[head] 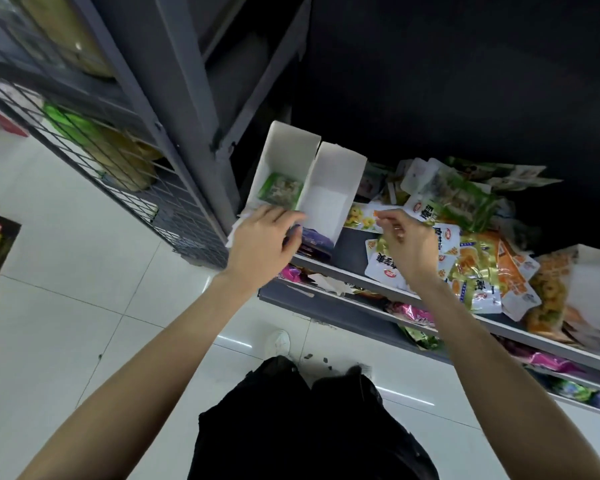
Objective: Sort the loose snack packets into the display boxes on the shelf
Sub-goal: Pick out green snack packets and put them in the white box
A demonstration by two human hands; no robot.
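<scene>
A: Where are the packets?
B: Heaped loose packets [471, 244] lie on the shelf [347, 271], right of two boxes [329, 188].
A: And the hands?
B: Left hand [260, 240] steadies a box's front, fingers curled on it; right hand [406, 244] pinches an orange packet [378, 214], likely to box it.

We see even, cool overhead light glaring in streaks on the glossy white floor tiles [84, 258], while the recess behind the grey metal shelf [361, 271] falls black. Wide-angle distortion bends the edges, and the picture is soft, smeared at the right.
</scene>
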